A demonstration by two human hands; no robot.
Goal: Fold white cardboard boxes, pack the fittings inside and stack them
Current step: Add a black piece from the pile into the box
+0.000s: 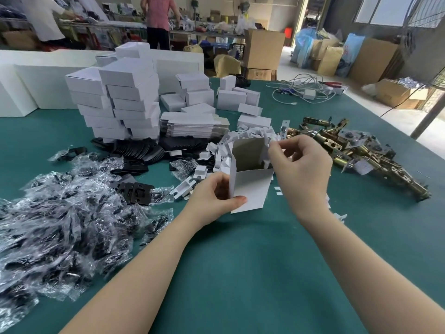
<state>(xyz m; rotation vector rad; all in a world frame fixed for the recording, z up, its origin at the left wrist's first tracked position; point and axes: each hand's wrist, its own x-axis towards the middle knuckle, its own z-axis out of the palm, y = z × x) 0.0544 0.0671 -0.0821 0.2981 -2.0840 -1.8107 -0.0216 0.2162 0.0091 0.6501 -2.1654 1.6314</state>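
— White cardboard, is that what the hands are working on?

— Yes. The left hand [214,191] is gripping the half-folded box [250,184] at its lower left corner, thumb lying across the near face and fingers curled behind. The box is standing upright, open at the top, in the middle of the green table [240,261].

— And the other hand?

— The right hand [301,162] is curling its fingers over the box's upper right edge, pinching a small white insert [273,143] at the rim.

— What is lying around it?

— Just behind the box a heap of white inserts [240,138] is spreading out. To the right, brass latches [356,153] are piling up. To the left, plastic-bagged black fittings [60,213] are covering the table. Farther left, the stack of folded boxes [120,102] is standing beside flat box blanks [192,124].
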